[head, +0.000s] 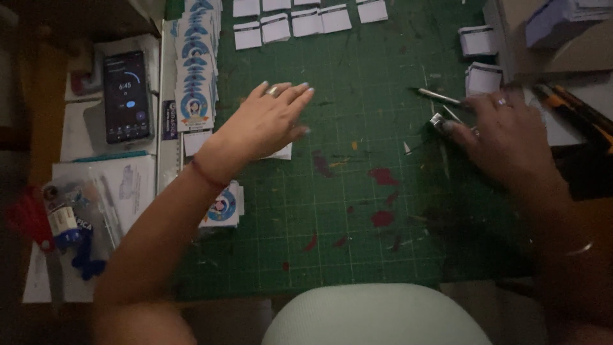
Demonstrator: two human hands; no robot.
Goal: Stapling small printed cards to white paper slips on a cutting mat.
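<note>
The head camera looks down on a green cutting mat (357, 211) with red paint spots on it. The left hand (265, 121) lies flat, fingers spread and closed on nothing, pressing on a small white paper card (282, 153) whose corner peeks out just under the palm. So the card is under the hand, not pinched in the fingers. The right hand (504, 134) sits at the far side of the mat, well apart from the card, with its fingertips on a small shiny metal tool (438, 120). The picture is dark there, so I cannot tell if the fingers are closed around it or only touching it. It may be a little clip or cutter. A thin craft knife (437, 96) lies just beside those fingers, and a finger could bump its sharp end and get cut. If the left hand slides, the card could slip out or bend. A stack of printed cards (195, 70) with blue pictures sits near the left hand, and a quick arm move could knock it over. A phone (126, 96) rests left of the stack.
</note>
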